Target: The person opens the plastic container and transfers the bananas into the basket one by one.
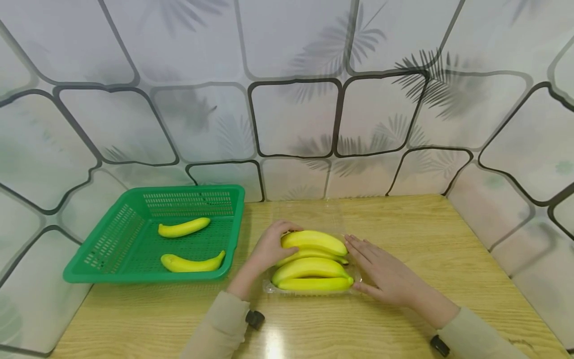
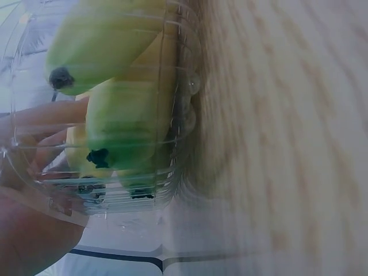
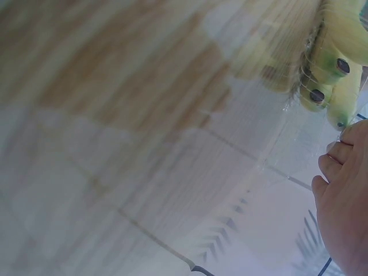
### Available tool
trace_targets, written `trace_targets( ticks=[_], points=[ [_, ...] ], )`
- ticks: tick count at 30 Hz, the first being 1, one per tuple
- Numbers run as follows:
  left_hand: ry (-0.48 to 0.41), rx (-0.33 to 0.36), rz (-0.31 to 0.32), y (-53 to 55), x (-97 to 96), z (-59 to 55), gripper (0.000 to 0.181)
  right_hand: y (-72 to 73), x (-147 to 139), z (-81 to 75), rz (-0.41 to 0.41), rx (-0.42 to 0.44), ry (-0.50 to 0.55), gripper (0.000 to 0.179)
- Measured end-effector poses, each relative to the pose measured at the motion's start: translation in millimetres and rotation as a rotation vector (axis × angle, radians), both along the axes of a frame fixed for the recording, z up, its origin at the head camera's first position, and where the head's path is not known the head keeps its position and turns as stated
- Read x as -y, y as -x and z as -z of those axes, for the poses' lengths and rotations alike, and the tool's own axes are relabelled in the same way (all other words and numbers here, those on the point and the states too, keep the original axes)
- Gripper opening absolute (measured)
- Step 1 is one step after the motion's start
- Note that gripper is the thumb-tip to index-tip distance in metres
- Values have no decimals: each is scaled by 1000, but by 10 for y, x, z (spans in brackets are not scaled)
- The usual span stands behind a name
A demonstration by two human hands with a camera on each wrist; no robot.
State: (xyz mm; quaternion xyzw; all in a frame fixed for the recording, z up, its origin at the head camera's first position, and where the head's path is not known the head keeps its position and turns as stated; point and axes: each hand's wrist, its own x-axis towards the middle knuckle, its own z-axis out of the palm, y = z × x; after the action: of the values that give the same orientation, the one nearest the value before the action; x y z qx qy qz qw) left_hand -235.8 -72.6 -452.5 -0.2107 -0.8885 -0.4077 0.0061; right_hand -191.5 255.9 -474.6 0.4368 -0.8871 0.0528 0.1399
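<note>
Several yellow bananas (image 1: pixel 309 268) lie side by side in a clear plastic clamshell box (image 1: pixel 269 287), its transparent lid (image 1: pixel 309 212) folded open toward the wall. My left hand (image 1: pixel 270 245) grips the left end of the farthest banana (image 1: pixel 316 240), with the thumb on its near side and the fingers on its far side. Through the box wall in the left wrist view, dark banana tips (image 2: pixel 99 157) show beside the fingers. My right hand (image 1: pixel 389 273) has its fingers extended, their tips against the right ends of the bananas.
At the left stands a green plastic basket (image 1: pixel 236 234) with slotted sides. Inside it are a banana (image 1: pixel 184 228) toward the back and another banana (image 1: pixel 193 262) near the front wall. A patterned wall (image 1: pixel 291 119) bounds the wooden table (image 1: pixel 403 219) behind and at both sides.
</note>
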Motion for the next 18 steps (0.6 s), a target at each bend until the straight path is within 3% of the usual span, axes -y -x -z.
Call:
trace_targets(
  ticks=[18],
  points=[
    [-8, -12, 6, -6, 0, 11, 47, 5, -2, 2, -4, 15, 2, 85]
  ],
)
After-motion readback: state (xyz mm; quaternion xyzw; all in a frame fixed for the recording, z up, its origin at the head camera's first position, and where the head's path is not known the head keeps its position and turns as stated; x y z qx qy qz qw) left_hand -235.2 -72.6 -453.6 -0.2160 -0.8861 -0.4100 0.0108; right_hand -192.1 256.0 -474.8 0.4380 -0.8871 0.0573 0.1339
